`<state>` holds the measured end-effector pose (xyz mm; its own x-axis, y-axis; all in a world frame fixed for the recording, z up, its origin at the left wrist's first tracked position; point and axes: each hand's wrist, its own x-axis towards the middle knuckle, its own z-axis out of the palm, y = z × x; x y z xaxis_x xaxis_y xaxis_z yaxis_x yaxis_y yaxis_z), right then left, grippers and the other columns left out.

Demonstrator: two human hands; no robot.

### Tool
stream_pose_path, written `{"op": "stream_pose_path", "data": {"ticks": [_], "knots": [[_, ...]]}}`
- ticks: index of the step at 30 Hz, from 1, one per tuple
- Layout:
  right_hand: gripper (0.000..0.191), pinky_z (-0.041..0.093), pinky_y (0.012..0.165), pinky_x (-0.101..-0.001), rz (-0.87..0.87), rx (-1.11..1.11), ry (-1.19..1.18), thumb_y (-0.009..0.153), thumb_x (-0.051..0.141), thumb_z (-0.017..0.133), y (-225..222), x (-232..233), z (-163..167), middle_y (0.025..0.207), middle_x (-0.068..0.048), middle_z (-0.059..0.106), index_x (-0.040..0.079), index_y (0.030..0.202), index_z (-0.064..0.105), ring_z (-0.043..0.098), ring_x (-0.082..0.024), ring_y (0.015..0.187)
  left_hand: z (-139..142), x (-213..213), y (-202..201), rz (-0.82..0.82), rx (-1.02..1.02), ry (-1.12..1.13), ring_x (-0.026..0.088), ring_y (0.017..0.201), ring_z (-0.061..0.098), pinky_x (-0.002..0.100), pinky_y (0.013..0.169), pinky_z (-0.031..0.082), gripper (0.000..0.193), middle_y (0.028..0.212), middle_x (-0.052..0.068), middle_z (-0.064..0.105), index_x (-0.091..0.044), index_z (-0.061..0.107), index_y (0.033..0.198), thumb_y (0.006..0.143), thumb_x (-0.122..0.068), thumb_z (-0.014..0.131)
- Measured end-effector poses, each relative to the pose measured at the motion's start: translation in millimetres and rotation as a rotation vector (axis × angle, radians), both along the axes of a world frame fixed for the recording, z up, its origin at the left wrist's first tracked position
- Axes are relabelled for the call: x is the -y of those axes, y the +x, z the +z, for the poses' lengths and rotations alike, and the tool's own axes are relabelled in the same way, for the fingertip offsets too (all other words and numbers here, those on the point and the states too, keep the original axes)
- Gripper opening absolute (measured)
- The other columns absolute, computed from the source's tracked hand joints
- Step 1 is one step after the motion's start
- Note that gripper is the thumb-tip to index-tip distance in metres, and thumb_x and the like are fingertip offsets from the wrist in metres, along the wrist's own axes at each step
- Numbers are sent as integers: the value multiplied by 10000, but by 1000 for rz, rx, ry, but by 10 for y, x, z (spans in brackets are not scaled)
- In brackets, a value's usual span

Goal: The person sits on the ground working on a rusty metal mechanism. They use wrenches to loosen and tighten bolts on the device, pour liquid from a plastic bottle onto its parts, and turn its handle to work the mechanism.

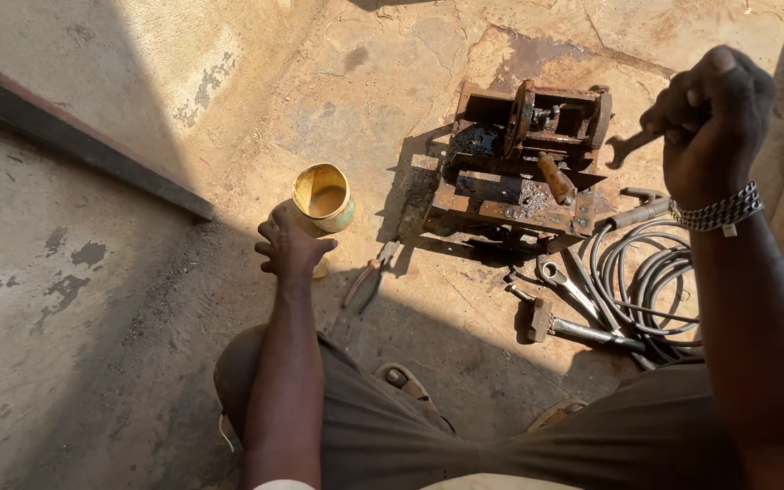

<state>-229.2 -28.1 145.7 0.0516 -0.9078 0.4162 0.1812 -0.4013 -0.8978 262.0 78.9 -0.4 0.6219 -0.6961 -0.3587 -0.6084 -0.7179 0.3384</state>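
My left hand point(290, 243) reaches down to a small yellow tin can point(323, 196) with brownish liquid inside, fingers curled against its near side. My right hand point(714, 118) is raised at the right, shut on an open-ended spanner point(628, 145) whose jaw points left toward a rusty, oily metal machine block point(524, 163) standing on the concrete floor. A metal bracelet point(719, 211) circles my right wrist.
Pliers point(367, 277) lie on the floor between the can and the block. A hammer point(569, 327), more spanners point(569, 283) and a coil of grey hose point(655, 281) lie at the right. A dark metal bar point(83, 145) runs along the left. My knees and sandals fill the bottom.
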Motion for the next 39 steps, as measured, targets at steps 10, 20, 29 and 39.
{"op": "stream_pose_path", "data": {"ticks": [10,20,29,39], "knots": [[281,538,610,-423,75,-1411,462,1040,280,502,369,-863,-438,692,-146,708,18,1116,568,668,-262,592,-985,-41,116,-79,67,84,333,1129,701,427,976,579,543,1224,153,717,-166,710,1211,691,-178,864],[126,641,857,-348,73,158,142,1129,74,610,-751,-640,270,1120,-221,739,-27,1197,644,764,-257,995,-636,48,-56,-182,-24,-78,283,1035,739,390,967,582,597,1126,142,769,-132,765,1154,599,-262,945],[274,594,690,-274,8,219,481,1077,95,588,-750,-493,-156,967,-115,716,-47,1309,620,717,-175,809,205,493,-1107,-309,-1147,-1070,212,1138,621,373,1037,483,653,1205,75,665,25,552,1402,799,-19,797],[255,587,657,-274,-108,213,433,1074,113,575,-889,-573,8,946,-117,719,-43,1270,622,714,-163,774,1021,1096,-2318,-716,-502,-893,273,1063,635,421,950,518,497,1138,104,665,-62,594,1319,907,-230,815]]}}
